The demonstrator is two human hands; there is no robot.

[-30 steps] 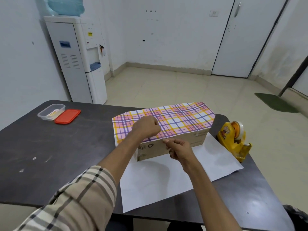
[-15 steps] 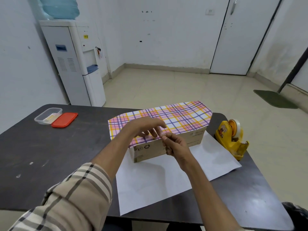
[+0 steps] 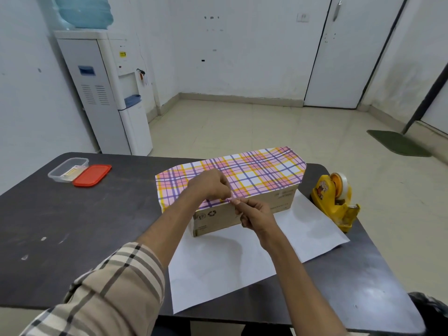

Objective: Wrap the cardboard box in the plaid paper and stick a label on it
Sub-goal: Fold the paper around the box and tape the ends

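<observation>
The cardboard box (image 3: 278, 202) lies on the dark table with the plaid paper (image 3: 257, 170) folded over its top; the paper's edge ends at the box's front top edge. The paper's white underside (image 3: 225, 263) spreads flat on the table in front of the box. My left hand (image 3: 209, 184) rests on the box top, its fingers curled down and pinching the paper's edge. My right hand (image 3: 257, 214) is in front of the box and pinches the same edge, fingertips meeting the left hand's. Whether anything small sits between the fingertips is too fine to tell.
A yellow tape dispenser (image 3: 334, 197) stands right of the box near the table's (image 3: 72, 226) right edge. A clear plastic container (image 3: 69, 169) and its red lid (image 3: 92, 175) sit at the far left. A water dispenser (image 3: 109, 93) stands behind the table.
My left hand lifted from a fist on the paper, opened its fingers, then curled them down onto the front edge. My right hand rose slightly to meet it there.
</observation>
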